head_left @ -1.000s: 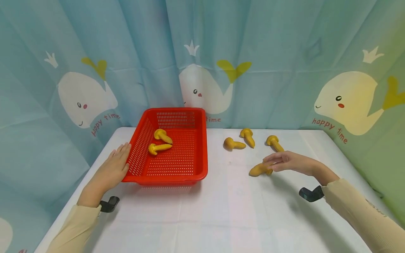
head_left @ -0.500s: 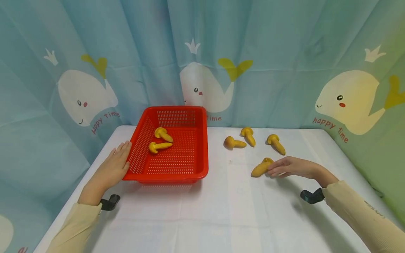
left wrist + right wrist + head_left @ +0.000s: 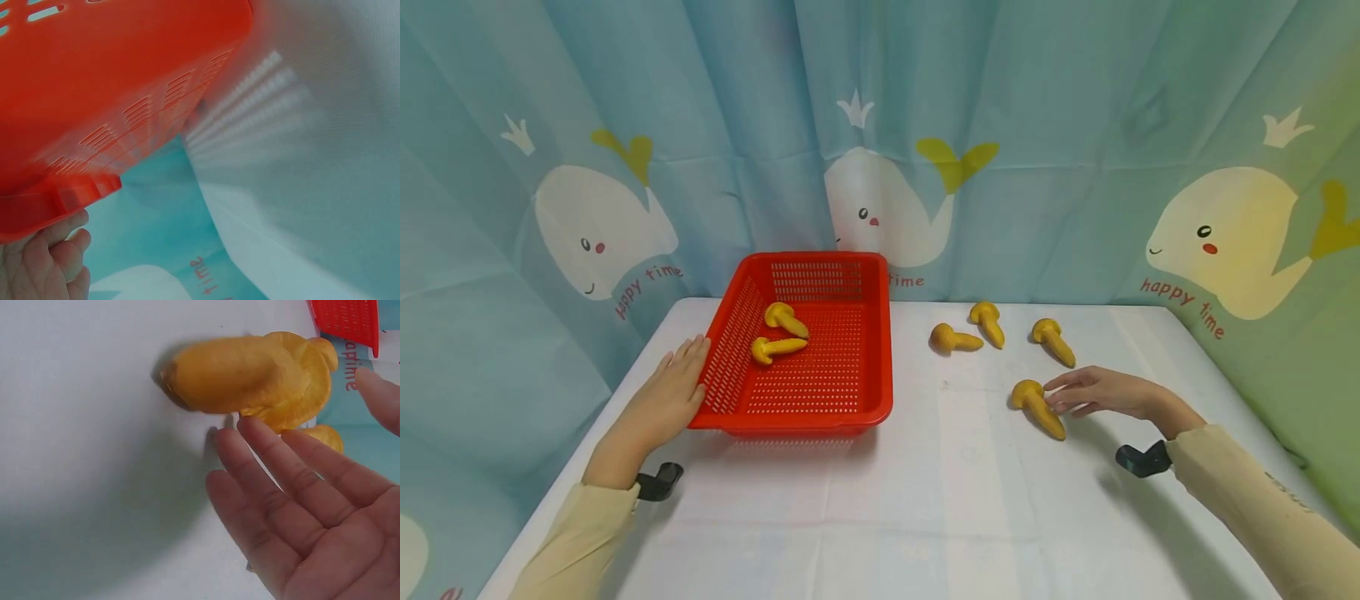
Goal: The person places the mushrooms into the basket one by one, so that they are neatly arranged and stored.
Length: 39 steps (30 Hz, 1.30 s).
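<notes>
My left hand lies along the left rim of a red plastic basket. In the left wrist view its fingers reach out under the basket's rim, nearly straight. Two yellow mushrooms lie in the basket toward its left side. Above the table, my right hand hovers with loose fingers just right of a yellow-brown mushroom. That mushroom's cap faces up-left and its stem points toward the lower right. Seen from the right wrist, the fingertips are close by its cap; whether they touch it I cannot tell.
Farther back on the white table lie three more mushrooms: one on the left, another in the middle, the third on the right. A blue curtain with printed whales hangs behind the table.
The mushroom beside my right hand has turned, its stem swinging from pointing left to pointing lower right. The right hand has shifted slightly right, off it. My left hand and the basket stay put.
</notes>
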Motion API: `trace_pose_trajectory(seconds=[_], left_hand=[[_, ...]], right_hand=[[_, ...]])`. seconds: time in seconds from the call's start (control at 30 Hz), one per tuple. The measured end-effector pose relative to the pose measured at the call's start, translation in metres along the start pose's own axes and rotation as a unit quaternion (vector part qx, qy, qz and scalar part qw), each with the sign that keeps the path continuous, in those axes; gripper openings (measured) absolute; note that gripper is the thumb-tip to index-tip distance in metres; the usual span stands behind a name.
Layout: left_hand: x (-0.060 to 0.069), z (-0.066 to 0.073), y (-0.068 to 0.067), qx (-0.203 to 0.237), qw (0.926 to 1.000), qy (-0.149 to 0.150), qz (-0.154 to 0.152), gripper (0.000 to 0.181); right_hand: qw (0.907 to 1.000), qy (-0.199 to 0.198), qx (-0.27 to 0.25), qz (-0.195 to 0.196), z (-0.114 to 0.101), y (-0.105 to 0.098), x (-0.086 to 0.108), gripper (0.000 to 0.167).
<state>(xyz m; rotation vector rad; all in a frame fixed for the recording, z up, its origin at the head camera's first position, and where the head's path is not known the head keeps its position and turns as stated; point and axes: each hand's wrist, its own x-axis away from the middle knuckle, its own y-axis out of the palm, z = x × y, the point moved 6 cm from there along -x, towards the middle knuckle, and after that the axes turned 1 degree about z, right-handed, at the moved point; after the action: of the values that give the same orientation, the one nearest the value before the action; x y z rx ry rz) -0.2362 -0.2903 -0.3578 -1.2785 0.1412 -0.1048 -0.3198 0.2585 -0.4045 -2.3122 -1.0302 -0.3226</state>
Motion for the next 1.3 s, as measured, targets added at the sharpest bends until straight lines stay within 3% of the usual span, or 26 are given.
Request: trace_pose_trajectory(seconds=[0.2, 0.6, 0.97, 1.3], left_hand=[[0.000, 0.000, 0.000, -0.005, 1.0000, 0.001, -0.001, 0.068], [0.000, -0.001, 0.001, -0.001, 1.0000, -0.003, -0.002, 0.068], [0.001, -0.001, 0.000, 0.000, 1.0000, -0.005, -0.001, 0.068], [0.000, -0.001, 0.001, 0.002, 1.0000, -0.003, -0.002, 0.068]], right_hand=[[0.9998, 0.010, 0.007, 0.016, 0.002, 0.002, -0.004, 0.054], [0.9984, -0.030, 0.047, 0.013, -0.005, 0.004, -0.017, 0.049], [0.9961, 0.010, 0.068, 0.054, 0.008, 0.000, -0.019, 0.048], [0.9863, 0.023, 0.135, 0.092, 0.008, 0.004, -0.023, 0.035]])
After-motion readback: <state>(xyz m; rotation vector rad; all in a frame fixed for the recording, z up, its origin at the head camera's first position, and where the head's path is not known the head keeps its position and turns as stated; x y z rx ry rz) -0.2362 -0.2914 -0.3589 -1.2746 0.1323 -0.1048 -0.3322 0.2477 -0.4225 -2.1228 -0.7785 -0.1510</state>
